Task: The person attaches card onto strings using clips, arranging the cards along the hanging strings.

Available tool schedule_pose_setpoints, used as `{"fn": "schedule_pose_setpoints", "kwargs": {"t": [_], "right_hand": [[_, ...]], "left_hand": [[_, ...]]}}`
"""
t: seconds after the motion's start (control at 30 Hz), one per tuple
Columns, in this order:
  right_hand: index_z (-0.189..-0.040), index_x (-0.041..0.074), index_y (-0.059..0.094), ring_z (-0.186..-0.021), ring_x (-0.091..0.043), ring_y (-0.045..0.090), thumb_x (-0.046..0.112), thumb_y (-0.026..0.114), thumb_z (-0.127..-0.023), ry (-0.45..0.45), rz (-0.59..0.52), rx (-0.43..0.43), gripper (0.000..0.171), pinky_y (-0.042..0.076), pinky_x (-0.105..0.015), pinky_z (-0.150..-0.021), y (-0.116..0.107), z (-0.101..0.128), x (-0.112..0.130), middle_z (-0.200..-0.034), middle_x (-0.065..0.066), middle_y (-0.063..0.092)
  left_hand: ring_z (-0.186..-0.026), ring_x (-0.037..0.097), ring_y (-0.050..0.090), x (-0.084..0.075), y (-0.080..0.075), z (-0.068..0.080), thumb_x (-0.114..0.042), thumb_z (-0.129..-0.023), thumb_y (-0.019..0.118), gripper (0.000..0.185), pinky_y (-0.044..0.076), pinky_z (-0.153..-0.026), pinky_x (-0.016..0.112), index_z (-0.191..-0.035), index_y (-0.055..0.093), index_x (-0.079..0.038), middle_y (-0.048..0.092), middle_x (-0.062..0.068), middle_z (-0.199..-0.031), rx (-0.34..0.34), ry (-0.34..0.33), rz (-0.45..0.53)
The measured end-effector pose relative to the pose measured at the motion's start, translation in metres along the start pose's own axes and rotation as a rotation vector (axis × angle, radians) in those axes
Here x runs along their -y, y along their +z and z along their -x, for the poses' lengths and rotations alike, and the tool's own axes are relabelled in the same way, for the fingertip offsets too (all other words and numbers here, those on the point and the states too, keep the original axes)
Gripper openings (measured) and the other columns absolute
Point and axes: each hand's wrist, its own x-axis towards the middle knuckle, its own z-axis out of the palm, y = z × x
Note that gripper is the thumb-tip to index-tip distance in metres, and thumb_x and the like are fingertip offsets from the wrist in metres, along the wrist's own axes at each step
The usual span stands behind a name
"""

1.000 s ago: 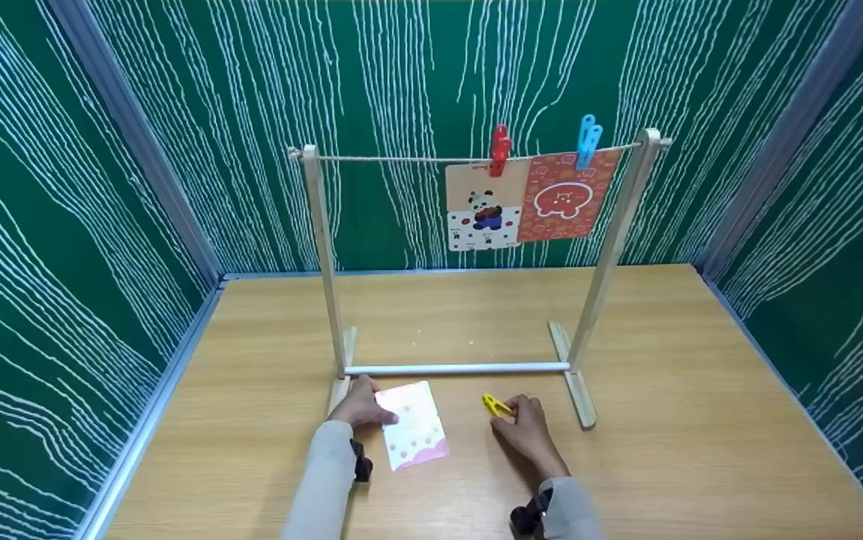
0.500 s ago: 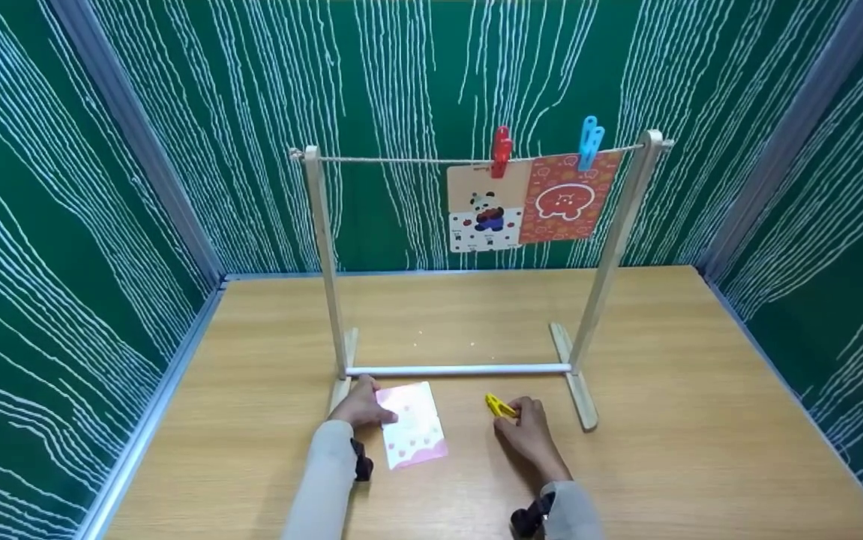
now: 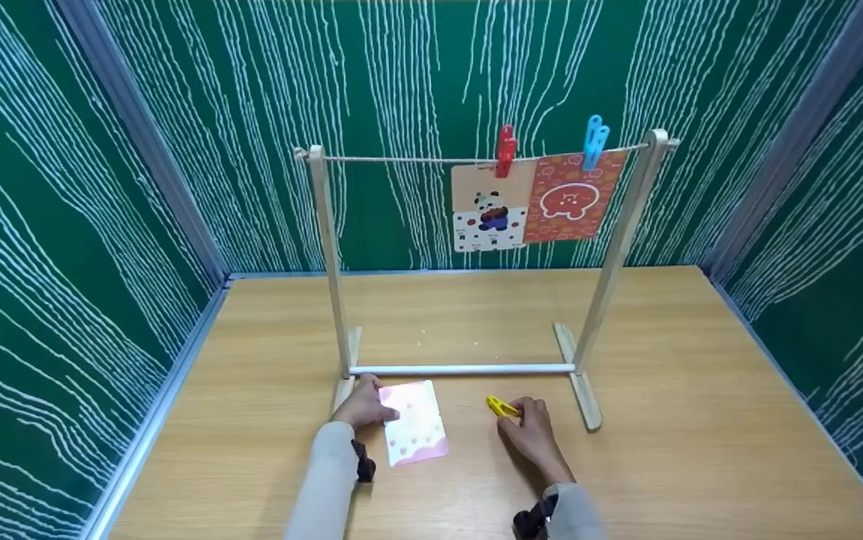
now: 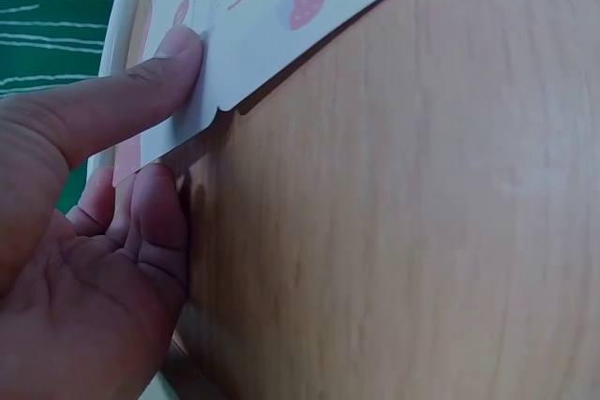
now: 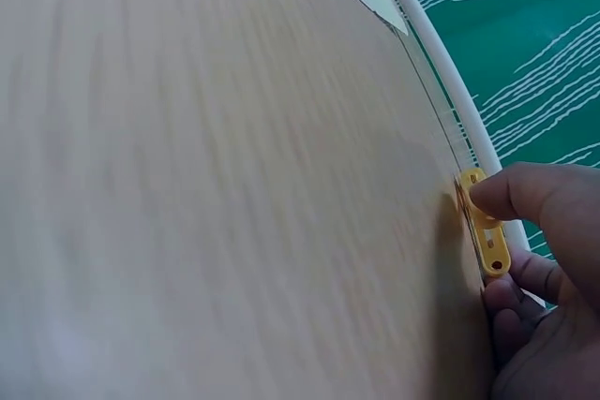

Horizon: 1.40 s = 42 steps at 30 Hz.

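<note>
My left hand (image 3: 366, 403) pinches the left edge of a white and pink card (image 3: 418, 427) printed with small strawberries. In the left wrist view the thumb lies on top of the card (image 4: 272, 25) and the fingers are under its edge. My right hand (image 3: 533, 431) holds a yellow clothespin (image 3: 501, 406) just right of the card, apart from it. The right wrist view shows the thumb pressed on the clothespin (image 5: 485, 231), with fingers partly hidden behind it.
A wooden stand (image 3: 461, 370) carries a string (image 3: 401, 159). A red clothespin (image 3: 505, 150) holds a panda card (image 3: 491, 217) on it; a blue clothespin (image 3: 595, 142) holds a red card (image 3: 573, 202). Green, white-streaked walls (image 3: 416, 90) surround the table (image 3: 289, 322).
The yellow clothespin has turned slightly in my right hand and looks narrower. The card shifts very little under my left hand. The whole head view drifts slightly.
</note>
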Motion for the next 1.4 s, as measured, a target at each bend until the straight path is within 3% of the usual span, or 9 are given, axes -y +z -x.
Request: {"fn": "schedule_pose_setpoints", "kwargs": {"t": [0.17,0.4,0.57,0.7,0.87,0.97,1.13,1.4], "right_hand": [[-0.107,-0.003,0.056,-0.087,-0.023,0.044,0.012,0.065,-0.083,0.011,-0.026,0.000,0.030,0.036,-0.030,-0.075,-0.001,0.001,0.002,-0.101,-0.015,0.045],[-0.113,-0.003,0.054,-0.096,-0.027,0.048,0.014,0.063,-0.085,0.057,-0.035,0.033,0.035,0.040,-0.036,-0.085,-0.004,-0.003,0.006,-0.110,-0.019,0.047],[-0.116,-0.005,0.055,-0.097,-0.027,0.050,0.014,0.062,-0.086,0.097,-0.068,0.057,0.036,0.043,-0.037,-0.085,-0.007,-0.009,0.009,-0.110,-0.018,0.051],[-0.119,-0.008,0.057,-0.092,-0.025,0.053,0.012,0.062,-0.087,0.080,-0.107,0.065,0.038,0.045,-0.030,-0.076,-0.008,-0.012,0.014,-0.105,-0.018,0.056],[-0.121,-0.010,0.057,-0.095,-0.024,0.055,0.012,0.063,-0.087,0.064,-0.147,0.071,0.041,0.046,-0.030,-0.082,-0.011,-0.013,0.022,-0.105,-0.018,0.061],[-0.120,-0.011,0.058,-0.094,-0.024,0.056,0.011,0.064,-0.087,0.068,-0.194,0.078,0.040,0.046,-0.029,-0.080,-0.013,-0.016,0.027,-0.104,-0.017,0.061],[-0.123,-0.008,0.056,-0.097,-0.025,0.059,0.009,0.062,-0.088,0.089,-0.261,0.109,0.039,0.051,-0.029,-0.077,-0.016,-0.020,0.039,-0.110,-0.020,0.061],[-0.128,-0.011,0.052,-0.100,-0.025,0.059,0.005,0.060,-0.091,0.059,-0.346,0.125,0.041,0.054,-0.032,-0.086,-0.028,-0.021,0.068,-0.113,-0.023,0.059]], "left_hand": [[-0.077,0.018,0.041,0.007,0.001,-0.003,-0.004,-0.075,0.077,0.056,0.035,-0.067,0.025,-0.115,0.037,0.000,0.040,0.004,-0.087,-0.002,0.007,0.067],[-0.079,0.019,0.040,0.013,0.002,-0.004,-0.004,-0.080,0.073,0.053,0.034,-0.068,0.026,-0.120,0.038,-0.003,0.038,0.003,-0.087,-0.010,-0.015,0.150],[-0.081,0.019,0.038,0.016,0.004,-0.005,0.001,-0.084,0.066,0.050,0.035,-0.069,0.026,-0.124,0.036,-0.002,0.034,0.004,-0.093,-0.013,0.022,0.236],[-0.078,0.017,0.038,0.017,0.002,-0.005,0.007,-0.085,0.059,0.044,0.035,-0.068,0.023,-0.124,0.039,0.003,0.038,0.004,-0.090,-0.050,0.043,0.283],[-0.064,0.012,0.040,0.014,-0.005,-0.005,0.010,-0.086,0.056,0.039,0.035,-0.059,0.020,-0.123,0.044,0.007,0.046,0.003,-0.082,-0.096,0.029,0.326],[-0.064,0.010,0.045,0.012,-0.008,-0.004,0.010,-0.086,0.056,0.037,0.040,-0.058,0.020,-0.122,0.046,0.010,0.051,0.004,-0.083,-0.096,0.024,0.357],[-0.075,0.012,0.051,0.004,-0.016,-0.006,0.011,-0.087,0.055,0.034,0.046,-0.068,0.021,-0.121,0.049,0.013,0.054,0.005,-0.085,-0.119,0.023,0.405],[-0.084,0.016,0.062,-0.023,-0.034,-0.008,0.009,-0.089,0.057,0.031,0.055,-0.078,0.029,-0.119,0.056,0.012,0.066,0.018,-0.100,-0.217,0.035,0.436]]}}
